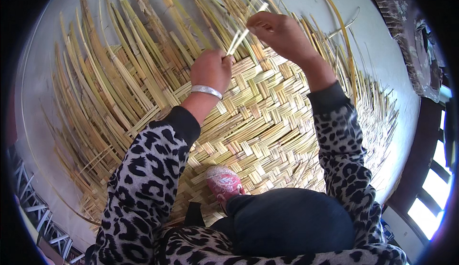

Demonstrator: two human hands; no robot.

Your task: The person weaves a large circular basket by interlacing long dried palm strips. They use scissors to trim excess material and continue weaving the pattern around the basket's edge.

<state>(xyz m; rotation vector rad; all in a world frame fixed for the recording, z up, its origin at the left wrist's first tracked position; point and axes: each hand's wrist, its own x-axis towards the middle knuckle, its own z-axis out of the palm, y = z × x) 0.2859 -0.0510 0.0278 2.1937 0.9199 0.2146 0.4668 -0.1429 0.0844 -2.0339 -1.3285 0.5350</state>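
My left hand (211, 71), with a silver bangle at the wrist, is closed round the lower end of some thin pale split-cane strips (237, 39). They slant up and to the right over the far edge of a large woven cane mat (258, 121). My right hand (283, 34) is pinched near the upper end of the same strips, its thumb and fingers bent together. Motion smears the strip tips slightly. Below both hands lies the mat's crisscross weave, with long unwoven cane strips (158, 21) fanning out from its far and left sides.
One of my feet in a red patterned sock (224, 182) rests on the mat, beside my dark-clad knee (291, 219). Shorter strip ends (377, 112) bristle along the right side. A patterned cloth (411, 30) hangs at the far right, above a bright barred window (432, 188).
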